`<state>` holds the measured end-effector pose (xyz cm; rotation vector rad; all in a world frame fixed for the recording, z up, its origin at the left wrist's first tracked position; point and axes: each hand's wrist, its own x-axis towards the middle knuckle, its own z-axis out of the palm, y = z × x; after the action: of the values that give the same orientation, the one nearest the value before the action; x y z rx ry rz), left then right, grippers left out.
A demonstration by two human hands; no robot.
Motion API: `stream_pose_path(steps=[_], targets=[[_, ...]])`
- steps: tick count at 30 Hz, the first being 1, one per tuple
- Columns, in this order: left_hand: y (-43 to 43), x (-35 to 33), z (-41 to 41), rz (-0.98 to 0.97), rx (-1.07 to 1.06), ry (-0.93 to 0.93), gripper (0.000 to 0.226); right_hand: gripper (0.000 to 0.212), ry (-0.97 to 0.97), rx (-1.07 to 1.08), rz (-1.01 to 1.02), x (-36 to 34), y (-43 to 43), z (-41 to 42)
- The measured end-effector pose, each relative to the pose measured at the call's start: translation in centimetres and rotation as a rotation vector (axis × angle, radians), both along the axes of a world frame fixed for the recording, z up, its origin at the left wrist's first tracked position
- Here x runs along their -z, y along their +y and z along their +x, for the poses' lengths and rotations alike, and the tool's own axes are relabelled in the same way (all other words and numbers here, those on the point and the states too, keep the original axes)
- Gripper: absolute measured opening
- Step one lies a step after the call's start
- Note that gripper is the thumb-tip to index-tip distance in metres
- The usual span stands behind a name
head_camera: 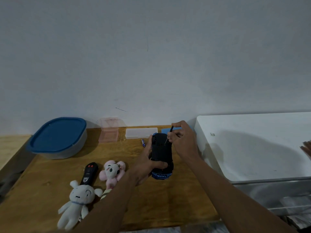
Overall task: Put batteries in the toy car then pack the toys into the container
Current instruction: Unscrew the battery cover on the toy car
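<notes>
The left hand (144, 167) grips a blue toy car (161, 153) turned black underside up, thumb across its near end, fingers curled round its left side. The right hand (183, 140) pinches a thin black screwdriver (169, 135), whose tip touches the car's underside near its far end. The car is held over the middle of a brown wooden table (42, 179).

A small blue battery (143, 142) lies just left of the car. A clear plastic container with a blue lid (57, 134) sits closed at the far left. Nearer, left of the arms, lie a black remote control (89, 173), a pink plush toy (111, 172) and a white plush toy (78, 200).
</notes>
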<state>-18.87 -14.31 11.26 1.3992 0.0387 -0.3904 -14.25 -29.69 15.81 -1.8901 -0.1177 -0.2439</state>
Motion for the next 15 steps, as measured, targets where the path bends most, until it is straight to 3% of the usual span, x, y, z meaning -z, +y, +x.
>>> stream_pose_path(steps=[15], targets=[[0.01, -0.14, -0.35, -0.038, 0.015, 0.01, 0.118, 0.019, -0.005, -0.003, -0.049, 0.37, -0.06, -0.13]])
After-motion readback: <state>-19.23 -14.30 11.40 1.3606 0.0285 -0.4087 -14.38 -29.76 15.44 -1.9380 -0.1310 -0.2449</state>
